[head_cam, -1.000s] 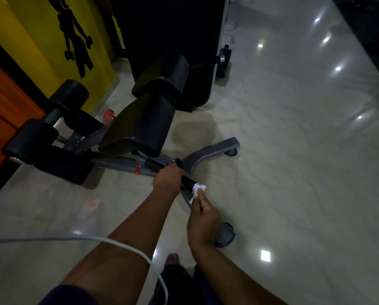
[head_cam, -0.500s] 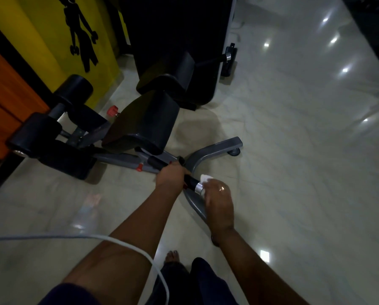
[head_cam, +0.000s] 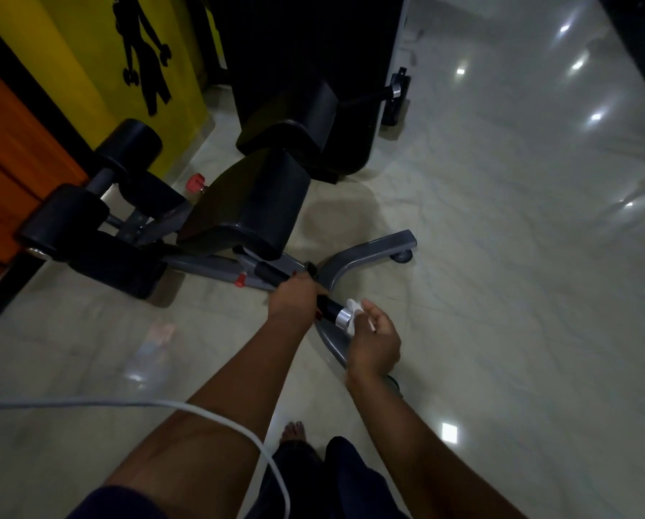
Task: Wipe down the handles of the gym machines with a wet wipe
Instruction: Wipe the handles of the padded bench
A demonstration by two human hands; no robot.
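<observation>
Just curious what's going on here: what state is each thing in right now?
handle: gripped by the left hand.
left hand: curled round the handle.
right hand: pinching the wet wipe.
wet wipe: bunched, at the handle's silver end.

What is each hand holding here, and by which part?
The left hand grips the black cylindrical bench handle around its middle. The right hand pinches a crumpled white wet wipe against the handle's silver end cap.

Left hand point(head_cam: 294, 297) grips bench handle point(head_cam: 326, 308); right hand point(head_cam: 374, 340) presses wipe point(head_cam: 354, 308) against its end.
</observation>
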